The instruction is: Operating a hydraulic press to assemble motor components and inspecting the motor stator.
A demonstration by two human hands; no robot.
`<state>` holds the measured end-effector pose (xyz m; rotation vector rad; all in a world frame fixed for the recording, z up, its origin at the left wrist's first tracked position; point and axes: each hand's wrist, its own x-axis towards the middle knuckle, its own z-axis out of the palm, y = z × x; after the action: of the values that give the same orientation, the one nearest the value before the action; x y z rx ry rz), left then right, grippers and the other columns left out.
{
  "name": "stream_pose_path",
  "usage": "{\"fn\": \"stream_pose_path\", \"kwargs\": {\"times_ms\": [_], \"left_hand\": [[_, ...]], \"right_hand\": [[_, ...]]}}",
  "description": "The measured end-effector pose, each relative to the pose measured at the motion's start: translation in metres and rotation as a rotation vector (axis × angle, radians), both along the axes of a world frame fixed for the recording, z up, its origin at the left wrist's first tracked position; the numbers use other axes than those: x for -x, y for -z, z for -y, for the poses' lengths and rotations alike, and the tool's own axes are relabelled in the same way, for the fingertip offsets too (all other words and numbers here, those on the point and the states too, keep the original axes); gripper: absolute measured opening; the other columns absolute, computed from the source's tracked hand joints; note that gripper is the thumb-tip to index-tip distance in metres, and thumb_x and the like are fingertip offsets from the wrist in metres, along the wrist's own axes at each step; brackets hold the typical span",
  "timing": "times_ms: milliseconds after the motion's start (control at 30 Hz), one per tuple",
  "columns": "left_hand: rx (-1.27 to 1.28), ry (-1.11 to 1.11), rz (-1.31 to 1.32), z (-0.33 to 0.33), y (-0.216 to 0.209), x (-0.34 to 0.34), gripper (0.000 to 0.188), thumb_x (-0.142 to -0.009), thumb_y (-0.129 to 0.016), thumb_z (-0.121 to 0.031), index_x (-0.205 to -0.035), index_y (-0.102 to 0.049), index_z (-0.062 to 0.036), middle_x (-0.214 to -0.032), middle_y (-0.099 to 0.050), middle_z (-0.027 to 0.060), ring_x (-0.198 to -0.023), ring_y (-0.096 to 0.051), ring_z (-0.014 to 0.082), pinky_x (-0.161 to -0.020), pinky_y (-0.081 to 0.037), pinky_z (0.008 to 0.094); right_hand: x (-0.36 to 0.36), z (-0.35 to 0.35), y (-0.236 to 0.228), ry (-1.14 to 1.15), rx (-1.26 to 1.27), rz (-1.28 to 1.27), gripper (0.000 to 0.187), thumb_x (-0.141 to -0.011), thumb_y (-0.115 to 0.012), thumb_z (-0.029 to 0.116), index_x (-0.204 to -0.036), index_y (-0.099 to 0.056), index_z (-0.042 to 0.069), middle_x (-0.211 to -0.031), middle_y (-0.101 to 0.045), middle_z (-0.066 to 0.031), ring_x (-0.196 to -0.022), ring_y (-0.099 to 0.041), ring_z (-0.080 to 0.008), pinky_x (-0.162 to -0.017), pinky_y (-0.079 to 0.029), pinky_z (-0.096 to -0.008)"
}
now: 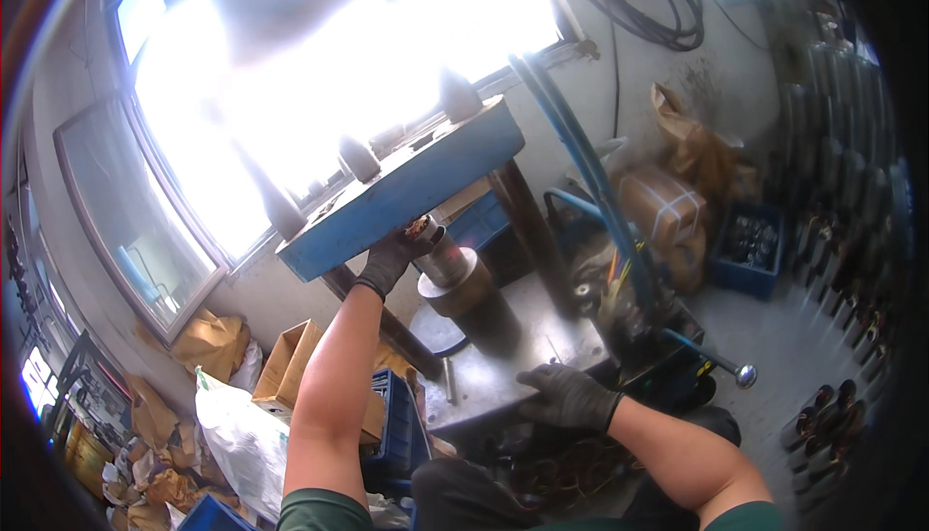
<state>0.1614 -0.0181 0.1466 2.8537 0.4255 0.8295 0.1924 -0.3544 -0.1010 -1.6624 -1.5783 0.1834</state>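
At far left, brown paper (153,413) is heaped near a white sack (237,434), with a carton (283,364) and a blue bin (399,424) nearby; next, a gloved left hand (389,260) reaches under the press's blue plate (411,192), its fingers bent against a copper-topped part (420,229); some of them are hidden, so we cannot tell whether they close on it. The part is just below the plate, at the upper end of a steel cylinder (447,268) that stands above the bed (489,386); we judge it small but dense, stiff in the body, perhaps slick, its copper easily nicked; we would take it by the outer wall, clear of the copper. Farther right, the gloved right hand (566,395) lies over the bed's front edge, fingers loosely spread, holding nothing we can see; beyond are a ball-tipped lever (708,351), a blue box (743,280) and dark, blurred tubes (813,424).
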Motion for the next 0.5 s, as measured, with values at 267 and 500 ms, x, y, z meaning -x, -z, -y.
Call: {"fn": "stream_pose_path", "kwargs": {"times_ms": [267,500], "left_hand": [[0.116,0.152,-0.038,-0.0003,-0.0020,0.0048,0.046,-0.088,-0.084,-0.039,-0.109,-0.072,0.0005,-0.103,-0.067,0.0086,-0.093,-0.061,0.0176,-0.082,-0.053,0.0361],[0.294,0.088,0.012,-0.0042,0.0060,0.0012,0.039,-0.084,-0.087,-0.031,-0.102,-0.073,0.0007,-0.094,-0.066,0.0043,-0.086,-0.060,0.0146,-0.076,-0.051,0.0332]], "right_hand": [[0.0015,-0.0011,-0.0010,-0.030,0.008,0.036,0.062,-0.094,-0.070,0.043,-0.142,-0.059,0.005,-0.127,-0.066,-0.0227,-0.120,-0.063,-0.0411,-0.105,-0.049,-0.0501],[0.0025,-0.0057,0.0050,-0.043,0.015,0.058,0.059,-0.094,-0.069,0.042,-0.139,-0.060,0.006,-0.128,-0.065,-0.0217,-0.120,-0.063,-0.0406,-0.104,-0.050,-0.0504]]}}
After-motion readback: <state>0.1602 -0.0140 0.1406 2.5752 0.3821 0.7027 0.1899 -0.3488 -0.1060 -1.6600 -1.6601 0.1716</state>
